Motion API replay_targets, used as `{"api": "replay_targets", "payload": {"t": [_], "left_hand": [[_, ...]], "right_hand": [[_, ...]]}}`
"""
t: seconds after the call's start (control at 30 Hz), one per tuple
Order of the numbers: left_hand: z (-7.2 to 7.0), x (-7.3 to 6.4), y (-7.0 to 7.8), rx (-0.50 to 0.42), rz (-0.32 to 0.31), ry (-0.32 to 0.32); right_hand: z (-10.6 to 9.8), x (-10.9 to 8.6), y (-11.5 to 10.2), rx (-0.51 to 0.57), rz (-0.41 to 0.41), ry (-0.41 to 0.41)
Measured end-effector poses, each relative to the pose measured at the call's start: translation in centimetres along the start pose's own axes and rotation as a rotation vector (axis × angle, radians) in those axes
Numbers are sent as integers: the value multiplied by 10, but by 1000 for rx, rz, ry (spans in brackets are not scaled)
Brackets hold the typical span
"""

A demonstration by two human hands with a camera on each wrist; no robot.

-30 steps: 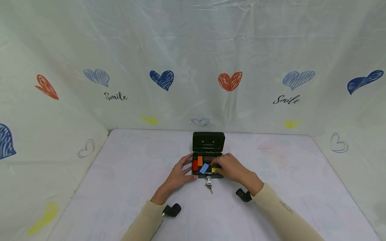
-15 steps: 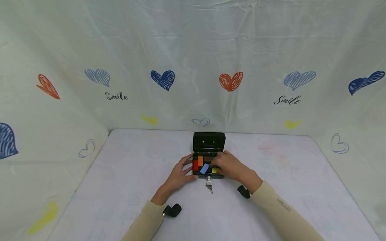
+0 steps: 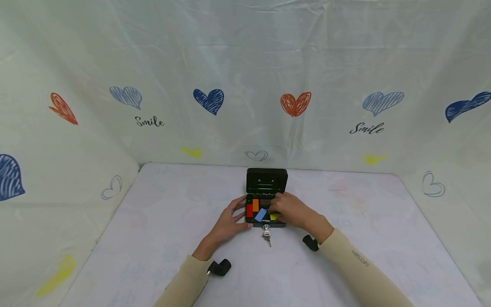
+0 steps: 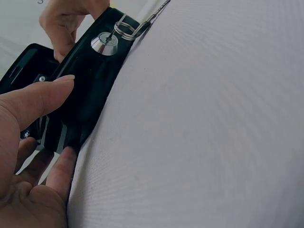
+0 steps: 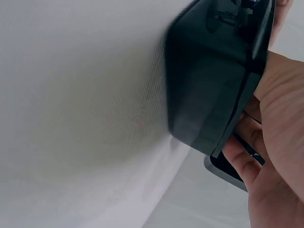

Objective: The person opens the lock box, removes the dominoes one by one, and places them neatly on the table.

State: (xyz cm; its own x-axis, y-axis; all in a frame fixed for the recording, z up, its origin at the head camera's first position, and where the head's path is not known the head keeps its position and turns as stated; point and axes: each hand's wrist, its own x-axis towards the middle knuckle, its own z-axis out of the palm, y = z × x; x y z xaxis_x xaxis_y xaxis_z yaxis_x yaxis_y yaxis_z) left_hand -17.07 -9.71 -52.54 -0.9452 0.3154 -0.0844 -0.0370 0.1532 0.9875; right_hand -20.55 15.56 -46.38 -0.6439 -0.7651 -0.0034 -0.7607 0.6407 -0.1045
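Note:
A small black cash box (image 3: pixel 266 174) stands on the table with its lid raised. Inside lie a red block (image 3: pixel 249 210), an orange block (image 3: pixel 255 205), a tilted blue block (image 3: pixel 261 214), a yellow block (image 3: pixel 274 217) and a dark brown block (image 3: pixel 265 201). My left hand (image 3: pixel 226 224) holds the box's left side, its thumb (image 4: pixel 52 97) over the front edge and fingers along the side. My right hand (image 3: pixel 293 209) reaches over the right wall, bent fingers down inside; its fingertips are hidden, so what they hold cannot be seen. Keys (image 3: pixel 266 236) hang from the front lock (image 4: pixel 104 43).
The white-covered table (image 3: pixel 184 187) spreads around the box, its back edge just behind the lid. Behind it hangs a pale curtain (image 3: pixel 245 64) printed with hearts. Black wrist devices (image 3: pixel 220 267) sit by both sleeves.
My right hand has shifted slightly back and left over the box's right part during the first half second, then barely moves. The left hand, box and visible blocks stay put.

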Motion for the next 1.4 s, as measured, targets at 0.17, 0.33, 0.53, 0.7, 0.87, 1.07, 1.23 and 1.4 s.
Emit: {"api": "replay_targets", "payload": {"t": [0.17, 0.33, 0.53, 0.7, 0.87, 1.07, 1.23, 1.4], "left_hand": [[0, 0, 0, 4, -6, -1], [-1, 1, 0, -4, 2, -5], [-1, 2, 0, 3, 0, -8], [-1, 2, 1, 10, 0, -7], [0, 1, 3, 18, -8, -3], [0, 1, 2, 15, -7, 2], [1, 2, 0, 10, -10, 5], [0, 2, 0, 7, -3, 5]], "right_hand": [[3, -3, 3, 65, -3, 54], [8, -5, 5, 99, -17, 139], [10, -7, 6, 82, -50, 228], [11, -9, 6, 69, -73, 301], [10, -12, 4, 80, -60, 329], [9, -17, 2, 76, -36, 363], [7, -22, 2, 31, -45, 430], [7, -27, 5, 2, -63, 522]]}}
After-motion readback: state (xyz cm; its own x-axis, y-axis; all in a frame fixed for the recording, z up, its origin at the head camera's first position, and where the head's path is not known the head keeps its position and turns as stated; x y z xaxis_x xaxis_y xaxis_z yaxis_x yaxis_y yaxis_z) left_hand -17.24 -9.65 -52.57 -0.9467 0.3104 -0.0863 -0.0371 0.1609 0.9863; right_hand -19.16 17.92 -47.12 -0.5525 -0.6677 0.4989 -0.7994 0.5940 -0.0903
